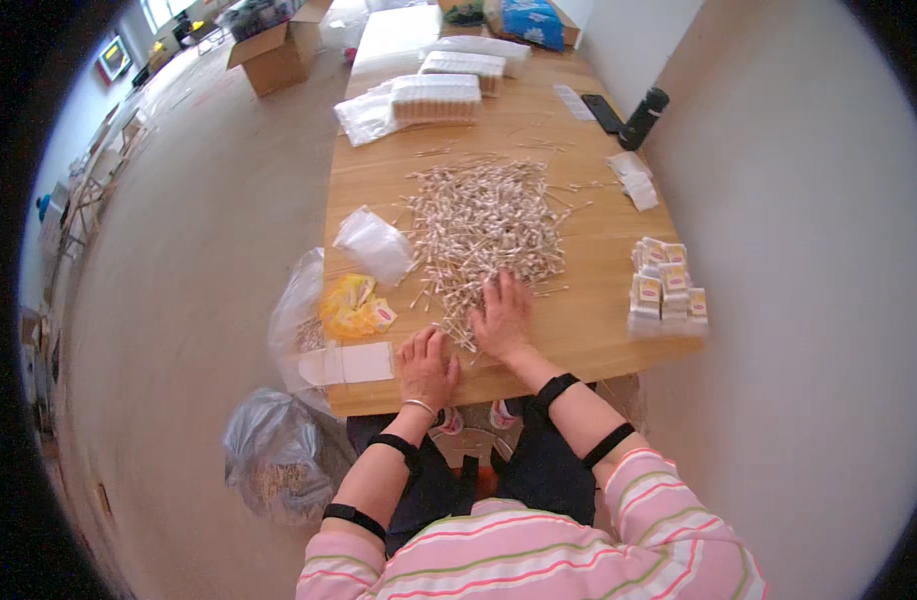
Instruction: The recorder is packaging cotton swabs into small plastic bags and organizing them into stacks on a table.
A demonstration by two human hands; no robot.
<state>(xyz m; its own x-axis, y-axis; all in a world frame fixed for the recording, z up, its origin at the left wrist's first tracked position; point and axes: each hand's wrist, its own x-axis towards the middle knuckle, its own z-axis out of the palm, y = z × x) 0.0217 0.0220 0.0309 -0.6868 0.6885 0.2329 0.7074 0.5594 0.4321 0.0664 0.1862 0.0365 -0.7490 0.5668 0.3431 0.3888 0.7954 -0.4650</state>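
White cotton swabs (489,215) lie in a big, messy heap on the wooden counter (604,285). The heap is right in front of the person, a bit longer from near to far than from side to side. The little sticks inside it point every which way, so no one direction fits them all.

The right hand (503,318) is the nearer one. It is at the near edge of the heap, palm down, and its fingers point away from the person, into the swabs. The fingers look a little spread, and their tips touch the heap. They are blurry, so I cannot tell if they pinch a stick.

The left hand (429,368) is lower and off to the left, close to the front edge of the counter. It rests palm down, with its fingers loose and a bit bent, and it seems to hold nothing. From there, the heap is ahead and to the right. A few loose swabs (460,337) lie between the two hands.

Just left of the left hand is a flat white card (367,362). Some yellow labels (349,308) sit past the card, and clear bags (376,244) lie beyond those, beside the heap.
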